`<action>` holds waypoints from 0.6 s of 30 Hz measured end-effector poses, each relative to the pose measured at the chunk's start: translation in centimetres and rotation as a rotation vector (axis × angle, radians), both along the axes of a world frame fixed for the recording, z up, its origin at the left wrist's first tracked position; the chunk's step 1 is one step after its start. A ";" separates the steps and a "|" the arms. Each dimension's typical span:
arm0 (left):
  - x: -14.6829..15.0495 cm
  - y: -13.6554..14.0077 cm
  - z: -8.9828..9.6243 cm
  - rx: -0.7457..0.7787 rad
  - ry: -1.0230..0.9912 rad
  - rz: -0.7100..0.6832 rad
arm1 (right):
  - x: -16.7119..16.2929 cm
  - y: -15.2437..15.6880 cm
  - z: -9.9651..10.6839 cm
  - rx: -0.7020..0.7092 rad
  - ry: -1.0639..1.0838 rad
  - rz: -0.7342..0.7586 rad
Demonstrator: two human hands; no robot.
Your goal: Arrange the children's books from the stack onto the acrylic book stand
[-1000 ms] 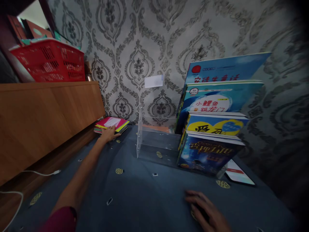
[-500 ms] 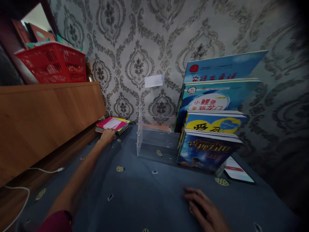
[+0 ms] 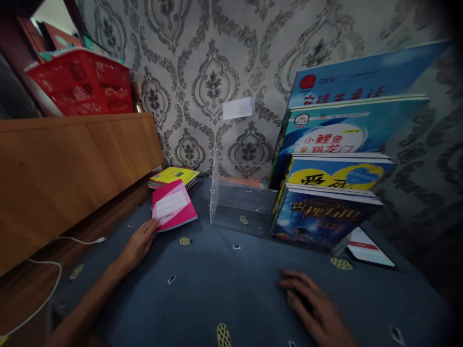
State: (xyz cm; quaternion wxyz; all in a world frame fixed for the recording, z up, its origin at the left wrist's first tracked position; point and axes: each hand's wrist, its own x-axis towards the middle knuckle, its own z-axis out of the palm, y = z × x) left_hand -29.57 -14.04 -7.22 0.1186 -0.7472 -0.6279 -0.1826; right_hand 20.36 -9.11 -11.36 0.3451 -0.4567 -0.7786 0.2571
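My left hand (image 3: 139, 243) grips the near left edge of a pink booklet (image 3: 174, 206), its fingers closed on the cover. The booklet has a white lined label and tilts in front of a stack of thin booklets (image 3: 181, 174) with a yellow one on top. Palm down on the dark blue cloth (image 3: 202, 289), my right hand (image 3: 314, 306) rests with its fingers apart and holds nothing. Ahead of it, a clear acrylic stepped rack (image 3: 240, 212) carries several upright books in rows on its right side, with a dark blue book (image 3: 314, 219) in front.
A phone (image 3: 371, 248) lies right of the rack. On the wooden cabinet (image 3: 79, 159) at left stands a red basket (image 3: 87, 82). A white cable (image 3: 83, 239) runs along the left edge. Behind the rack is a patterned wall (image 3: 213, 86) with a white label (image 3: 237, 108).
My left hand has drawn the pink booklet off the stack and toward me, uncovering the yellow one. My right hand has stayed on the cloth; the view has shifted slightly.
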 end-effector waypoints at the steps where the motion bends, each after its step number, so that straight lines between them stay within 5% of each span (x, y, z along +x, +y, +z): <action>1: -0.3 -1.4 -0.6 -0.027 -0.061 -0.042 | 0.0 0.0 0.0 0.003 0.003 0.000; 4: -0.8 -4.1 -1.0 -0.206 -0.176 -0.073 | -0.1 -0.1 0.0 0.011 0.015 0.003; 7: -0.9 -3.5 0.0 -0.272 -0.223 0.018 | -0.2 -0.2 -0.1 0.010 0.022 0.004; 11: -0.9 2.0 0.8 -0.269 -0.138 0.237 | -0.5 -0.4 0.1 -0.012 0.030 -0.012; 15: -0.3 8.1 -0.5 -0.286 -0.118 0.357 | -0.7 -0.7 0.5 -0.013 0.033 -0.030; 18: 0.2 10.2 -1.8 -0.308 -0.101 0.426 | -0.7 -0.8 1.0 -0.013 0.016 -0.008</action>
